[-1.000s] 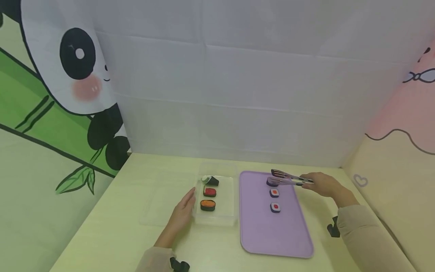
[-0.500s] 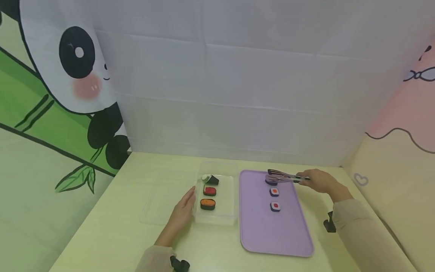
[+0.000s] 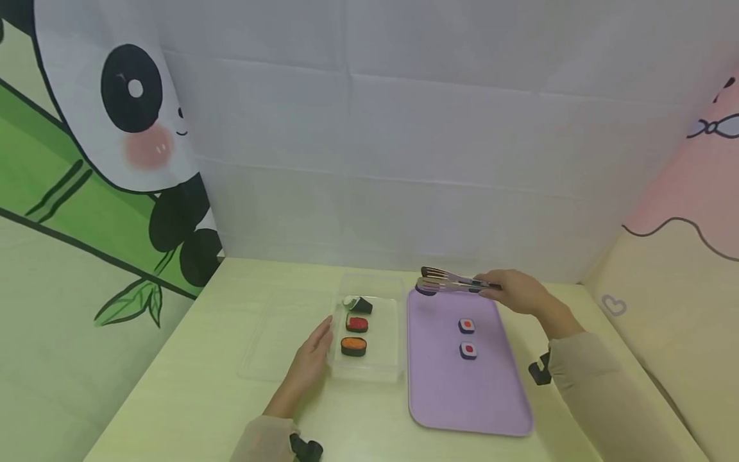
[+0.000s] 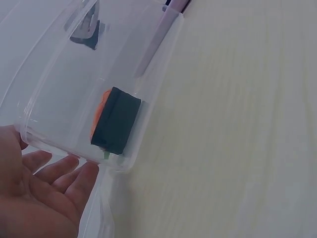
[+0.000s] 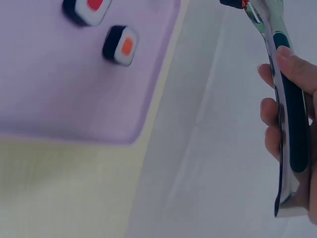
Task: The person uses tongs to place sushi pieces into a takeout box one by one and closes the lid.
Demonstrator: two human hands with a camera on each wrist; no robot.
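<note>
In the head view my right hand (image 3: 516, 292) grips metal tongs (image 3: 456, 282) with dark handle grips. A dark-wrapped sushi piece (image 3: 426, 290) is held at their tips, over the far left corner of the purple tray (image 3: 444, 398). Only a small part of that piece shows in the right wrist view, at the top edge. My left hand (image 3: 310, 359) touches the left side of a clear plastic container (image 3: 369, 371), its fingers fairly straight. Inside the container lie a black-wrapped piece with a green-and-white end (image 3: 358, 305), a red-topped piece (image 3: 356, 323) and an orange-topped one (image 3: 353, 346).
Two small sushi rolls, one with an orange centre (image 3: 466, 325) and one with a red centre (image 3: 468, 350), lie on the tray. A faint clear lid (image 3: 277, 340) lies left of the container. A white cloth wall (image 3: 369, 192) stands behind the table.
My right hand has lifted the tongs and the sushi piece from the tray's far end and carried them left. The left hand and the container have stayed in place.
</note>
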